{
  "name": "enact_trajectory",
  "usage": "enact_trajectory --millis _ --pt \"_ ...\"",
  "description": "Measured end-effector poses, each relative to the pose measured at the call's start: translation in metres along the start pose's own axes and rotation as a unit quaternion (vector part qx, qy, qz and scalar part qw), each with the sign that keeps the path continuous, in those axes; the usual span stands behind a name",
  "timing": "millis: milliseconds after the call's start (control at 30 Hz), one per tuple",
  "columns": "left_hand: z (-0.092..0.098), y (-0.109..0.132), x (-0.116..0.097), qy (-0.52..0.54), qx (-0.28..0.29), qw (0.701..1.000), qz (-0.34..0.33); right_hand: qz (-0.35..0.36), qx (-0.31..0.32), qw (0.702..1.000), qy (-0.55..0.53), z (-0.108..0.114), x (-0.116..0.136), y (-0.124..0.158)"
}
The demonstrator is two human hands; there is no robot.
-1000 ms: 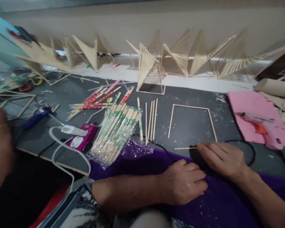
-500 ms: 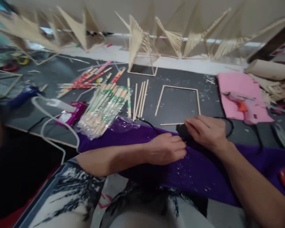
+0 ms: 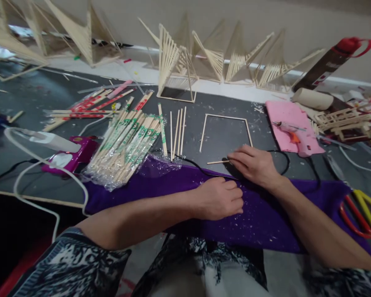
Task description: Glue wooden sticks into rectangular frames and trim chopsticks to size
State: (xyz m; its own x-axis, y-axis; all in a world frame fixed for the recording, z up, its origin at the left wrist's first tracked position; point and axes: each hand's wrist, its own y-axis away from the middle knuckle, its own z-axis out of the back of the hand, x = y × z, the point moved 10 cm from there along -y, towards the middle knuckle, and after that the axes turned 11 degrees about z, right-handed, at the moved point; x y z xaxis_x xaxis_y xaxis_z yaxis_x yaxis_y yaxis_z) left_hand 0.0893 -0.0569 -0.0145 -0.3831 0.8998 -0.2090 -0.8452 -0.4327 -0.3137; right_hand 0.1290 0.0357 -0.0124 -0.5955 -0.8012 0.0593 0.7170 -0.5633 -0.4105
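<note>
My right hand [image 3: 255, 165] still pins the loose stick [image 3: 218, 162] below the open stick frame [image 3: 225, 132], fingers flat, while my left hand [image 3: 219, 198] stays loosely curled, gripping nothing, on the purple cloth [image 3: 266, 222].

- A craft or model-making workspace, set up on a dark work surface [image 3: 43, 95] speckled with pale scraps.
- At 12 o'clock, a row of finished stick sculptures [image 3: 176, 62] stands along the wall.
- At 10 o'clock lie bundles of wrapped chopsticks [image 3: 126, 144]; loose sticks [image 3: 177, 133] lie beside them.
- At 2 o'clock, a hot glue gun [image 3: 293, 136] rests on a pink pad [image 3: 284, 113].
- At 4 o'clock lie red and yellow-handled cutters [image 3: 360, 212].
</note>
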Motion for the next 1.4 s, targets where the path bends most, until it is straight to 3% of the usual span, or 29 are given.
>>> enact_trajectory --millis 67,133,200,267,400,500,800,1033,1400 --pt "0.012 0.0 0.005 0.013 -0.027 1.0 0.0 -0.004 -0.001 1.0 -0.003 0.0 0.001 -0.004" --pt "0.033 -0.002 0.024 0.025 -0.069 0.996 0.045 0.006 0.014 1.0 -0.003 -0.002 0.007 -0.009" --pt "0.056 -0.003 0.063 0.021 -0.106 0.982 0.157 0.02 0.043 0.999 0.007 -0.008 0.013 -0.015" --pt "0.069 -0.001 0.104 -0.011 -0.097 0.957 0.273 0.032 0.076 0.996 0.02 -0.014 0.018 -0.021" --pt "0.061 0.007 0.164 -0.089 0.02 0.899 0.428 0.04 0.107 0.993 0.037 -0.024 0.02 -0.033" --pt "0.047 0.011 0.185 -0.098 0.053 0.871 0.479 0.032 0.102 0.993 0.039 -0.027 0.019 -0.037" --pt "0.035 0.012 0.197 -0.034 0.006 0.888 0.458 0.02 0.082 0.996 0.023 -0.03 0.018 -0.033" --pt "0.032 0.012 0.181 -0.077 0.054 0.937 0.336 0.022 0.088 0.995 0.04 -0.034 0.017 -0.034" --pt "0.032 0.006 0.172 -0.155 0.07 0.944 0.283 0.008 0.09 0.995 0.042 -0.036 0.013 -0.039"
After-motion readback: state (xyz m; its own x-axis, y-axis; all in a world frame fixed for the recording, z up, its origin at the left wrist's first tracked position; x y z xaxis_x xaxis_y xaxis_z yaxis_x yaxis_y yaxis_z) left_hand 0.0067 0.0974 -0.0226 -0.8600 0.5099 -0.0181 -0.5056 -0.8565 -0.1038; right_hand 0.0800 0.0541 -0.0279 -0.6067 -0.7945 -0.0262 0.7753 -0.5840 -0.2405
